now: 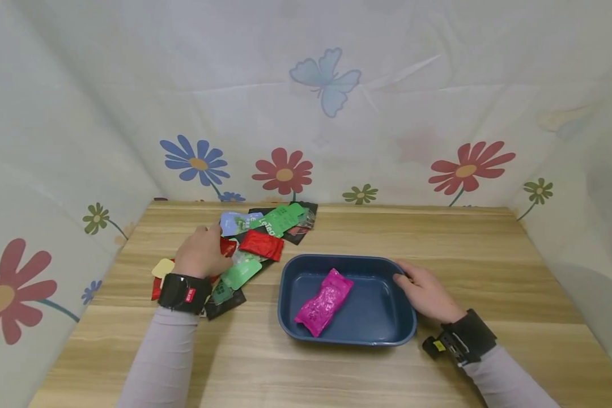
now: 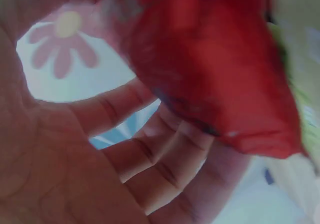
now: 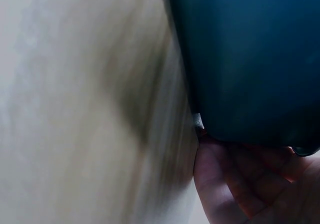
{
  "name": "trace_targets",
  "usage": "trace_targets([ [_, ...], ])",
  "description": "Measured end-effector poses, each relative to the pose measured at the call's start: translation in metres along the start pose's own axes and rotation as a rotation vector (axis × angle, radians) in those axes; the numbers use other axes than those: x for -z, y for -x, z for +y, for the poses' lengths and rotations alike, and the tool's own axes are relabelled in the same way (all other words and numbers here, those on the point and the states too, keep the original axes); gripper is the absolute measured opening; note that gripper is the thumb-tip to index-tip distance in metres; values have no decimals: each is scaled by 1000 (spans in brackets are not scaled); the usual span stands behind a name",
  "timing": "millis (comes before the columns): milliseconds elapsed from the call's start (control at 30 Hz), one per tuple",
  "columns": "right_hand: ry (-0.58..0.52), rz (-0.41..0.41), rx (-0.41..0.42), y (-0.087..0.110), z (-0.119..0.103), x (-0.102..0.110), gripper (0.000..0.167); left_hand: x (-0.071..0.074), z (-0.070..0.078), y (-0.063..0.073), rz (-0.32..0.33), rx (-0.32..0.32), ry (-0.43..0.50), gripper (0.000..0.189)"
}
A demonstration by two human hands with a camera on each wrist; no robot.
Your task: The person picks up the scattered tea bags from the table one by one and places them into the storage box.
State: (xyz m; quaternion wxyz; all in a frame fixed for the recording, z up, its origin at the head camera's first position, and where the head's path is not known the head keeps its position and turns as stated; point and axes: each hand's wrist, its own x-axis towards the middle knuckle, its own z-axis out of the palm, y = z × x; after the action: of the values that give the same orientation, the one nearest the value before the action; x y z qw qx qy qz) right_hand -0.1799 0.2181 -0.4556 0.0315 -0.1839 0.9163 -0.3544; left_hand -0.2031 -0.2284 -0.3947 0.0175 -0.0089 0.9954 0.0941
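Observation:
Over the pile of packets on the left, my left hand (image 1: 200, 254) pinches a red packet (image 2: 215, 79). Its fingers curl behind the packet in the left wrist view. A dark blue tray (image 1: 387, 266) sits at the middle of the table, and inside it a shiny pink packet (image 1: 324, 303) lies slantwise. My right hand (image 1: 430, 292) grips the tray's right end, thumb at the rim and fingers (image 3: 212, 169) against the outer wall.
Another red packet (image 1: 262, 245), green packets (image 1: 280, 220), a light blue packet (image 1: 239, 223) and black ones (image 1: 225, 305) overlap on the wooden table (image 1: 438, 232). A pale yellow piece (image 1: 163, 268) lies left of my left hand. Behind hangs a flowered curtain (image 1: 377, 130).

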Motion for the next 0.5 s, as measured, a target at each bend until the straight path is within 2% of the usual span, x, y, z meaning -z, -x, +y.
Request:
trace_targets([
  [133, -7, -3, 4, 0, 0, -1, 32, 8, 19, 7, 162, -105, 31, 65],
  [267, -14, -6, 6, 0, -1, -1, 32, 16, 50, 21, 302, -217, 99, 58],
  [367, -12, -4, 4, 0, 0, -1, 32, 18, 77, 34, 345, -283, 160, 54],
  [500, -11, -4, 7, 0, 0, -1, 31, 14, 108, 50, 359, -347, 212, 53],
])
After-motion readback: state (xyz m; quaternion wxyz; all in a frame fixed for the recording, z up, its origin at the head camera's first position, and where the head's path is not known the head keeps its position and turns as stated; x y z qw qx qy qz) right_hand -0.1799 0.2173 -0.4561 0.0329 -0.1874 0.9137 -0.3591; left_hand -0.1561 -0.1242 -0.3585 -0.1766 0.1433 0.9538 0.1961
